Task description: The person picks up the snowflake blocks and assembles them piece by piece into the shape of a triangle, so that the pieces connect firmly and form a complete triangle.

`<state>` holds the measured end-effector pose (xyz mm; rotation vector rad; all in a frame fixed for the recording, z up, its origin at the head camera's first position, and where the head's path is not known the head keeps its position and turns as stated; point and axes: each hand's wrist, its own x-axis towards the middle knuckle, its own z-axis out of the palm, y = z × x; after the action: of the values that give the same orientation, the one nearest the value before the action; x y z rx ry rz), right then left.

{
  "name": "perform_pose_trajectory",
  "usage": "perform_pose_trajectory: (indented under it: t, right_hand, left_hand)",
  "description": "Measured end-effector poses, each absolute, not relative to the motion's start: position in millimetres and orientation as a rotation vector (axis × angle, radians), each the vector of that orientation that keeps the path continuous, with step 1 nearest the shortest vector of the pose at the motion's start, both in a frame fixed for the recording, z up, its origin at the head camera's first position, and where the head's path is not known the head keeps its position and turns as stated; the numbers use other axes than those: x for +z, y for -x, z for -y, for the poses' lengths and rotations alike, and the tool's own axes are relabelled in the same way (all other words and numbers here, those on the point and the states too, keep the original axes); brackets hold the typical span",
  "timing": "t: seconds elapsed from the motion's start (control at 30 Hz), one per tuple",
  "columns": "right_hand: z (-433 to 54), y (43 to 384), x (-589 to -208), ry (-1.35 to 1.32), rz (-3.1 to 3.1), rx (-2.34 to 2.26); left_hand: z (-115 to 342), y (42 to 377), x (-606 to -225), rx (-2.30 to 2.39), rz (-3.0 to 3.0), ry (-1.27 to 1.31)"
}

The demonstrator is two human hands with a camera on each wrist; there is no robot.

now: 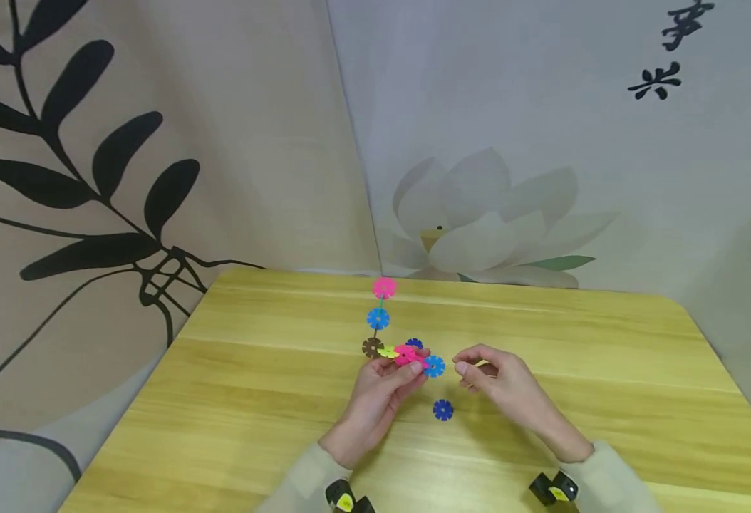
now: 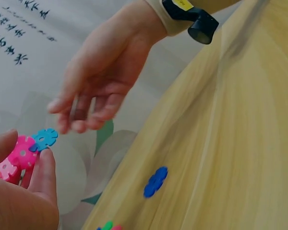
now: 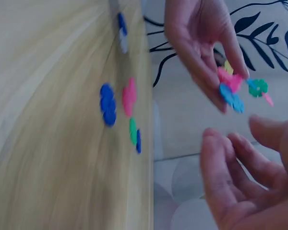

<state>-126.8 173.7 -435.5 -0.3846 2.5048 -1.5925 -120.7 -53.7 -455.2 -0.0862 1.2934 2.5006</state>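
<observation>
My left hand [image 1: 375, 402] pinches a chain of interlocking notched plastic discs between thumb and fingers. Nearest the grip are pink discs [image 1: 406, 355], with a light blue disc [image 1: 434, 366] at the right end. A yellow-green disc [image 1: 387, 352], a brown disc [image 1: 372, 348], a blue disc [image 1: 378, 318] and a bright pink disc [image 1: 385, 288] run leftward and then up. My right hand [image 1: 513, 388] is just right of the light blue disc, apart from it, its fingers loosely bent around nothing. Below them on the table lies a dark blue disc [image 1: 442, 410].
Another dark blue disc [image 1: 414, 343] shows behind the left hand. In the right wrist view a pink disc [image 3: 128, 97] and a green disc [image 3: 133, 132] lie on the wooden table [image 1: 254, 399]. A printed cloth backdrop [image 1: 254, 142] stands behind the table.
</observation>
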Motion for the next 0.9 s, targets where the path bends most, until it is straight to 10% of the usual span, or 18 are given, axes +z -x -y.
perform_pose_trajectory:
  t: [0.9]
  right_hand:
    - [-152.6,130.1,-462.4,0.924,-2.677,-0.721]
  left_hand:
    - [72.8,125.0,-449.9,2.551,-1.300,0.084]
